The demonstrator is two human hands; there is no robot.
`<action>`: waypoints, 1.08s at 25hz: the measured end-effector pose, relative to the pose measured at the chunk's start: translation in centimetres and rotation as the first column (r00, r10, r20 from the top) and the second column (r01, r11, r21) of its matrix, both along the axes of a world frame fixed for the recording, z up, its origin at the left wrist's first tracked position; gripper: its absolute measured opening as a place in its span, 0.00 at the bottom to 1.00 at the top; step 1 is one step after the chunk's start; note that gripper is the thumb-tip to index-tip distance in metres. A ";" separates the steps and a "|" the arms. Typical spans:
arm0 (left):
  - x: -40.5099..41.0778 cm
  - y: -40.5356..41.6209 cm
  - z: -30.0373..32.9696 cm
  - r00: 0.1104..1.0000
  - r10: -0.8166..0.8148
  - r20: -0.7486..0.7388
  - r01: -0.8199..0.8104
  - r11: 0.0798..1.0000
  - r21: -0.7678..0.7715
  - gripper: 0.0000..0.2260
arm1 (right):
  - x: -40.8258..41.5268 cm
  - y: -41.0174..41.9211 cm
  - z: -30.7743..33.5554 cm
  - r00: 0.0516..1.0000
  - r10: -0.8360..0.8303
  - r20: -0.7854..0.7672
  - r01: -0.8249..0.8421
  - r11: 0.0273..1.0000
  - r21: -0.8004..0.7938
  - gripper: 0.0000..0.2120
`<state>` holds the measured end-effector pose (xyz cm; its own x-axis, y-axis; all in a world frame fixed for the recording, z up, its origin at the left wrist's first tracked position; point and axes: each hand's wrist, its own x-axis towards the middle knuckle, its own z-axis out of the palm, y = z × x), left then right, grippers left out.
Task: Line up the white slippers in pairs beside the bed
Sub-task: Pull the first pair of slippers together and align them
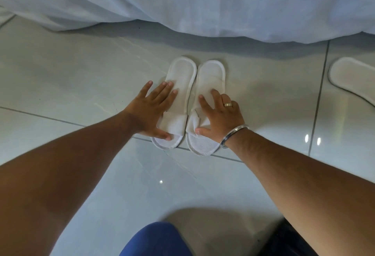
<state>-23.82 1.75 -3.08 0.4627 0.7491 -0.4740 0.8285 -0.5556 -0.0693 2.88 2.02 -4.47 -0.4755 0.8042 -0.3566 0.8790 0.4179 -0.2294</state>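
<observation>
White terry slippers are being squared up on the pale glossy floor tiles (81,85), just in front of the hanging white bedsheet (182,7). The left slipper (182,72) and the right slipper (212,75) lie side by side with their inner edges touching or very nearly so, heels towards the bed and open toes towards the person.

The left hand (151,111) is laid flat and spread on the left slipper, its fingers along the insole and its thumb at the toe opening; nothing is gripped. The right hand (220,117), with a ring (228,104) and a metal bangle (233,134), is likewise pressed open-palmed on the right slipper's strap, its thumb at the toe edge; nothing is clasped there either.

The step in hand is judged to be the final evening-up of this pair. It is best done by light, flat pressure, so that the thin soles are slid rather than buckled; the soft straps are easily crumpled if they are pushed down hard. The two toe ends are not quite level, the right one reaching nearer the person, so a small slide towards the bed is called for on that side. The grout line (60,120) under the toes can be used as a straight guide.

A third slipper (353,77) is seen at the right edge, well apart from the pair and partly cut off; its mate is not in view, so more pairing is judged to be left.
</observation>
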 end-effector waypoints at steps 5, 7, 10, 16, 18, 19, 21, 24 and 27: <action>-0.8 1.4 0.0 1.000 0.001 0.028 0.000 1.000 -0.010 0.62 | -1.0 0.2 -0.2 1.000 -0.029 0.007 0.029 0.999 0.022 0.48; -0.6 1.3 -0.2 1.000 0.004 0.028 -0.004 1.000 -0.007 0.62 | -1.0 0.1 -0.3 1.000 -0.030 0.010 0.029 0.999 0.030 0.48; -0.5 0.7 -0.4 1.000 0.015 0.022 -0.015 1.000 -0.001 0.62 | -0.9 -0.3 -0.4 1.000 -0.020 0.019 0.019 1.000 0.023 0.47; -0.6 0.4 -0.6 1.000 0.010 0.014 -0.010 1.000 0.010 0.62 | -0.8 0.0 -0.4 0.998 0.033 0.061 -0.035 0.999 0.027 0.47; -0.5 0.5 -0.5 1.000 0.028 0.007 -0.028 1.000 -0.001 0.63 | -0.9 -0.1 -0.4 0.997 0.031 0.067 -0.034 0.999 0.040 0.47; -0.5 0.5 -0.4 0.999 0.032 0.008 -0.032 0.999 -0.011 0.63 | -1.0 0.0 -0.4 0.997 0.031 0.071 -0.034 0.999 0.041 0.47; -0.4 0.6 -0.1 1.000 0.029 0.003 -0.029 0.999 -0.022 0.64 | -1.0 0.0 0.0 0.994 0.045 0.096 -0.049 0.998 0.037 0.46; 0.2 0.8 0.8 0.999 0.020 -0.042 -0.022 0.999 -0.038 0.65 | -0.4 0.1 1.6 0.994 0.056 0.096 -0.061 0.997 0.047 0.46; 1.5 0.8 2.9 0.991 0.132 -0.015 -0.133 0.990 -0.042 0.63 | 2.5 0.7 5.0 0.996 0.081 0.048 -0.085 0.991 0.106 0.44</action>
<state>-22.33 2.53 -0.19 0.3548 0.7825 -0.5116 0.8943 -0.4436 -0.0582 5.39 2.76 0.54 -0.5283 0.7975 -0.2913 0.8483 0.5103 -0.1415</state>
